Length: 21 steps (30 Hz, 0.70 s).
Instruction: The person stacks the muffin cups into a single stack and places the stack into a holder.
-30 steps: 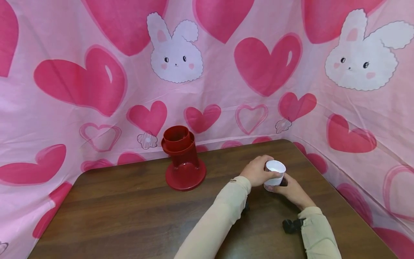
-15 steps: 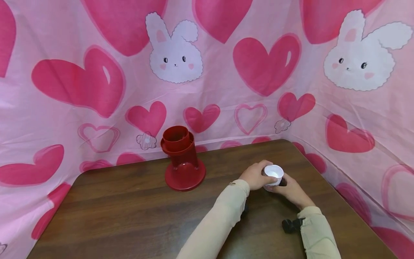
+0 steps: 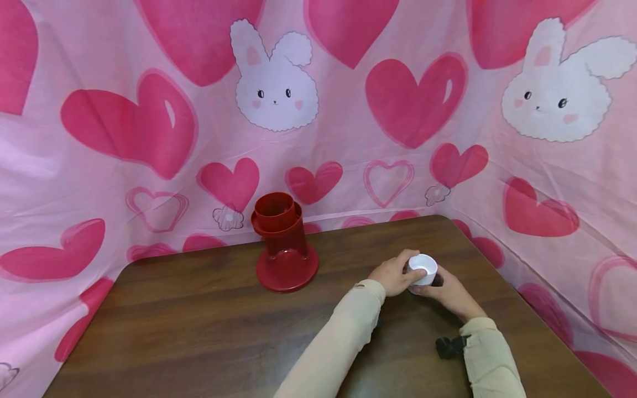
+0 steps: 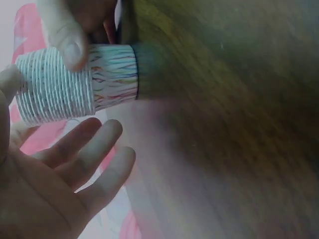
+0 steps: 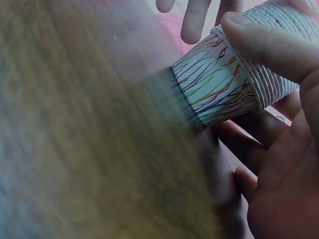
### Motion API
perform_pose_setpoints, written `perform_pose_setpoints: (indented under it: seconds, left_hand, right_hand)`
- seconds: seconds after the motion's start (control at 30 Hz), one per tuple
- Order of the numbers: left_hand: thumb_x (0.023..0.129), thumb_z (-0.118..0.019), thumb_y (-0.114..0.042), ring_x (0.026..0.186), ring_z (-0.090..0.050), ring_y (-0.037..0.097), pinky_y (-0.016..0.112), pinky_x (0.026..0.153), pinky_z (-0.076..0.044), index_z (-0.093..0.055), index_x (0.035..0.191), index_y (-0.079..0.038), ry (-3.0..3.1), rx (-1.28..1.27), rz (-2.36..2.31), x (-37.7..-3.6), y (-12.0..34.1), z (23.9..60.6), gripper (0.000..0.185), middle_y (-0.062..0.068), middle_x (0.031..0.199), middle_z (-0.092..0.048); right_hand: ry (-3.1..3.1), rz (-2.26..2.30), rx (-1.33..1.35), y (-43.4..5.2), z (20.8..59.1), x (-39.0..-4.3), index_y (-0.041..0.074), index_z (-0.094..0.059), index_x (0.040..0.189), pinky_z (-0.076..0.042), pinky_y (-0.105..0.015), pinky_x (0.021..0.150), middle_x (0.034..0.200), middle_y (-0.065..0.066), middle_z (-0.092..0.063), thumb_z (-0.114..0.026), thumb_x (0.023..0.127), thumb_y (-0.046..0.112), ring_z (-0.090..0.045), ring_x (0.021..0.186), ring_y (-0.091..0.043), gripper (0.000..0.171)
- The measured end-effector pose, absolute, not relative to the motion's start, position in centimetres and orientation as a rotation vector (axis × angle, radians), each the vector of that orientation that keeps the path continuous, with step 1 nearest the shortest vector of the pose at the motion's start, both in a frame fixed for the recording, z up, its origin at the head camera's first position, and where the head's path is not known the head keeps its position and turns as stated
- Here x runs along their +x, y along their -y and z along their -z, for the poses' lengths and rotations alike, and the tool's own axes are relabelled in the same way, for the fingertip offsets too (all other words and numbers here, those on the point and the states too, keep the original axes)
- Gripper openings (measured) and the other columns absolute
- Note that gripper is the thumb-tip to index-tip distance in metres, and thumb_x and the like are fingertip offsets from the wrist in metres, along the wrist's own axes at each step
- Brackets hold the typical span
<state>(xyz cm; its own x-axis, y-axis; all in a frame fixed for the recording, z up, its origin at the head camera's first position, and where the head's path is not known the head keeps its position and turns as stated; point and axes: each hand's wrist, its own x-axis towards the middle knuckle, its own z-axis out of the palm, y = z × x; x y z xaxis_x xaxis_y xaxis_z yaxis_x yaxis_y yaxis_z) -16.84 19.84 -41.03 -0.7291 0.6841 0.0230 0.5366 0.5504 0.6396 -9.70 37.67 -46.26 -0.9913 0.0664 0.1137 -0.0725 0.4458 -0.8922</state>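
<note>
A stack of white paper cups (image 3: 422,265) with coloured squiggle lines (image 4: 75,84) (image 5: 224,79) stands base down on the brown wooden table (image 3: 199,320), right of centre. My right hand (image 3: 450,293) (image 5: 279,189) grips it from the near side, thumb across the ribbed rims and fingers curled underneath. My left hand (image 3: 393,273) (image 4: 65,164) cups the stack's left side. Its fingers are straight and spread just off the cup wall, and its thumb is at the top rim.
A red cup dispenser stand (image 3: 283,243) stands at the table's back, left of the hands. Pink cloth with hearts and bunnies (image 3: 398,110) walls the table at the back and right. A black wrist mount (image 3: 450,346) sits on my right sleeve.
The cup stack and both hands have sunk a little toward the table, and the stack now rests on it. The red stand has not moved.
</note>
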Motion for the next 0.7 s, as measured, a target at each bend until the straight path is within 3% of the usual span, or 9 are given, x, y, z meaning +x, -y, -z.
perform_pose_setpoints:
  seconds: [0.13,0.43,0.7]
  left_hand:
    - [0.099,-0.059,-0.051,0.125,-0.055,0.012,0.032,0.102,-0.044,-0.046,0.149,-0.032,-2.564,1.021,-0.95,-16.9,-19.7,41.2,0.056,-0.005,0.142,-0.057]
    - [0.099,-0.055,-0.052,0.123,-0.058,0.014,0.033,0.099,-0.047,-0.041,0.153,-0.033,-2.62,1.065,-0.833,-16.6,-19.4,41.1,0.059,-0.004,0.14,-0.06]
    - [0.097,-0.069,-0.029,0.121,-0.056,0.009,0.027,0.102,-0.042,-0.048,0.151,-0.022,-2.48,1.055,-1.056,-16.7,-19.0,41.7,0.058,-0.002,0.133,-0.064]
  right_hand:
    - [2.573,-1.593,0.006,-37.5,46.0,-9.8,-0.001,-0.039,0.15,-0.041,-0.055,0.101,0.139,-0.024,-0.051,-0.081,0.088,0.022,-0.05,0.119,-0.036,0.078]
    - [2.532,-1.611,0.086,-38.6,45.4,-9.0,-0.006,-0.048,0.138,-0.051,-0.024,0.086,0.125,-0.024,-0.058,-0.077,0.09,0.012,-0.059,0.108,-0.03,0.059]
    - [2.552,-1.588,-0.01,-38.8,45.1,-8.6,-0.008,-0.051,0.136,-0.057,-0.033,0.073,0.118,-0.024,-0.06,-0.078,0.089,0.012,-0.062,0.094,-0.027,0.058]
